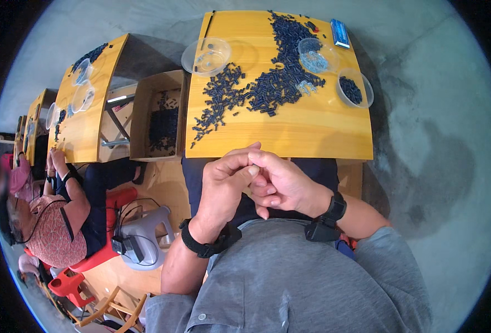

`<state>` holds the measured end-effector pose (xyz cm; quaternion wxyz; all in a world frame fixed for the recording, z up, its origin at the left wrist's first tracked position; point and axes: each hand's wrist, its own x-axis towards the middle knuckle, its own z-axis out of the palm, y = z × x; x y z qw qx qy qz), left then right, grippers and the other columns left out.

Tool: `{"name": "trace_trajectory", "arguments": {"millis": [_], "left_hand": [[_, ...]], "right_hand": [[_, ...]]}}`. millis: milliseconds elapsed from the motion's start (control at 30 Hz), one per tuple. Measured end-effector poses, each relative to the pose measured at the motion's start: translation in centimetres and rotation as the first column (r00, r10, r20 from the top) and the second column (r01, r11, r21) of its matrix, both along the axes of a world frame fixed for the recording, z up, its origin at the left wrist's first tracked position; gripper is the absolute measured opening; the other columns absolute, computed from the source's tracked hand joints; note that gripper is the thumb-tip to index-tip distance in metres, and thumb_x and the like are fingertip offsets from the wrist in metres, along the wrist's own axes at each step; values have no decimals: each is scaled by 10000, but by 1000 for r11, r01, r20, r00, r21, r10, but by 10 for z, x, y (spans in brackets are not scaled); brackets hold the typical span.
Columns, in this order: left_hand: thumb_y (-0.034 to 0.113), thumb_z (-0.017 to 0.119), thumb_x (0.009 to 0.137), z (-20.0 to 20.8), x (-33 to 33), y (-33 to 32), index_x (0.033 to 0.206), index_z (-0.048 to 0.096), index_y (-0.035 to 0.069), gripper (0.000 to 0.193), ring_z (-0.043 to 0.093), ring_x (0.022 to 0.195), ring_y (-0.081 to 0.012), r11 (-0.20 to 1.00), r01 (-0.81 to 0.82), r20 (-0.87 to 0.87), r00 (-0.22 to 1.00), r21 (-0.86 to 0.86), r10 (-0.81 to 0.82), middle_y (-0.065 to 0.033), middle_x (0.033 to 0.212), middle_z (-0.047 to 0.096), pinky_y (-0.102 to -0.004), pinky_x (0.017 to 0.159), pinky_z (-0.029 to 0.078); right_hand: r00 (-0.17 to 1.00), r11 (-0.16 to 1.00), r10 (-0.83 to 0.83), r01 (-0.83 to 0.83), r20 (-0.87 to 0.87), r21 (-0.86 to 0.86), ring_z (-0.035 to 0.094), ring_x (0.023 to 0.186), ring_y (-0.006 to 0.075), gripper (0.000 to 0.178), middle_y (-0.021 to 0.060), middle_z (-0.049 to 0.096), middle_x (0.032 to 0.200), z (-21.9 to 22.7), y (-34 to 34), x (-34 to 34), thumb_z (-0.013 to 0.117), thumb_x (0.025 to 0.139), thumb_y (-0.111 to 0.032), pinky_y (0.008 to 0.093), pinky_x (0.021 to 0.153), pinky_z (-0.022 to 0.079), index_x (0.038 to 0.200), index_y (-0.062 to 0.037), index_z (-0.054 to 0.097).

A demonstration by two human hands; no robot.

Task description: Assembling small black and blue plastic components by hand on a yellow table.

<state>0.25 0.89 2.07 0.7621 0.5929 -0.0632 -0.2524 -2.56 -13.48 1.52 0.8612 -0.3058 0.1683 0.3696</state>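
My left hand (223,180) and my right hand (284,180) meet in front of my body, just off the near edge of the yellow table (289,141). Both are closed, fingertips pinched together at one spot. Whatever lies between them is hidden or too small to name. Beyond the hands, many short black tube-like pieces (281,89) are spread over the tabletop. A clear bowl (316,54) holds small light-blue pieces, and a few of these lie loose beside it. At the right edge, another clear bowl (352,90) contains black pieces.
A third clear bowl (207,58) stands at the table's left side, a blue box (339,33) at its far right corner. Left of the table is an open cardboard box (140,125) with black pieces inside. Further left, a co-worker (62,233) sits at another yellow table (84,133).
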Motion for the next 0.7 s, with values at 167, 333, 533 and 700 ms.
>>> {"name": "trace_trajectory", "arguments": {"millis": [167, 333, 533, 700], "left_hand": [[-35, 510, 846, -10, 1, 7, 1002, 641, -69, 207, 615, 799, -155, 995, 70, -107, 992, 68, -62, -139, 1060, 633, -275, 763, 496], [-27, 538, 839, -12, 2, 6, 952, 648, -71, 163, 607, 726, -126, 999, 33, -193, 981, 10, -30, -105, 916, 633, -239, 683, 493], [-43, 577, 832, -29, 1, -8, 1025, 623, -65, 200, 607, 857, -147, 994, 108, -26, 994, 32, -107, -98, 969, 620, -261, 783, 482], [-45, 598, 809, -58, -8, -10, 1207, 490, -91, 415, 602, 974, -174, 991, 109, -135, 986, 79, -97, -138, 1063, 618, -284, 865, 471]], "right_hand": [[989, 982, -141, 145, -43, 119, 360, 333, 81, 441, -54, 302, 458, -17, 14, -10, 433, 931, -457, 363, 365, 485, 625, -141, 394], [999, 996, -43, 46, -28, 83, 371, 342, 77, 471, -50, 321, 488, -18, 6, -3, 396, 940, -505, 355, 389, 511, 655, -132, 435], [995, 990, -61, 70, 77, -119, 390, 363, 69, 455, -47, 337, 505, -19, -20, -8, 417, 944, -479, 315, 376, 503, 718, -91, 493], [947, 678, -76, 279, 313, -680, 460, 379, 99, 434, 18, 487, 528, -36, -69, -1, 535, 901, -406, 253, 353, 440, 705, -21, 575]]}}
